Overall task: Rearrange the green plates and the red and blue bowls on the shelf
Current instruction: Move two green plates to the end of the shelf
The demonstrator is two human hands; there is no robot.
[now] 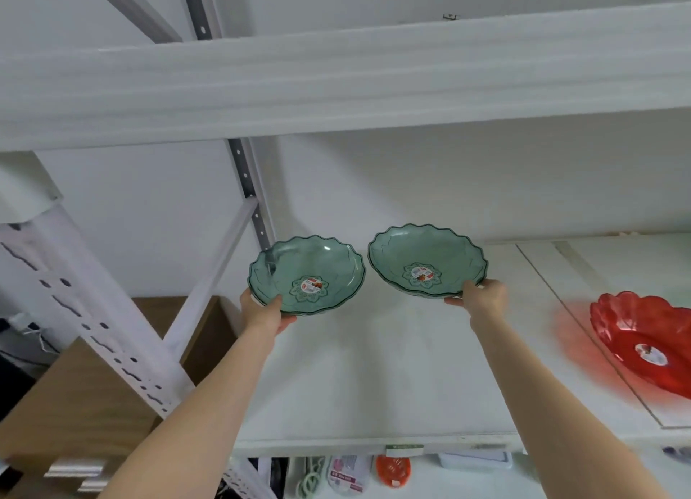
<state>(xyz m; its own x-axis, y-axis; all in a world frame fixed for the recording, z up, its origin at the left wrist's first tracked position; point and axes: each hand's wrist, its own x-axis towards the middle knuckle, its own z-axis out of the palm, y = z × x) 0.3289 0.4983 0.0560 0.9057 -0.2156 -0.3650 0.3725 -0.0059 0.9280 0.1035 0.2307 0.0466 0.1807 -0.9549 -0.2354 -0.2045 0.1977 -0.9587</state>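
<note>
**Green plates, two lots, in hand over the shelf**

Item 1. Left green plates point(307, 276): translucent, scalloped rim, sticker at centre. A second rim shows under the first, so likely a small stack. Left hand point(261, 311) has its grip clamped on the near-left rim, thumb on top. Position: rear-left of the shelf point(374, 367), near the perforated upright point(248, 184). Whether it rests on the board or is held just above it cannot be told.

Item 2. Right green plates point(427, 261): same pattern, also seemingly stacked. Right hand point(482, 298) has its grip clamped on the near-right rim. Position: just beside item 1, rims close but apart, farther back.

Item 3. Red bowl point(647, 345): on the shelf at the right edge, well apart from both hands. No blue bowl in view.

Step judged: placing or lifting the two plate lots together. The next move calls for level wrists and a clear spot on the board, as each lot hangs from one rim.

Surroundings: upper shelf beam point(336, 83) overhead limits lift; cardboard box point(93, 386) lower left; small packaged goods point(347, 474) below the shelf edge.
</note>
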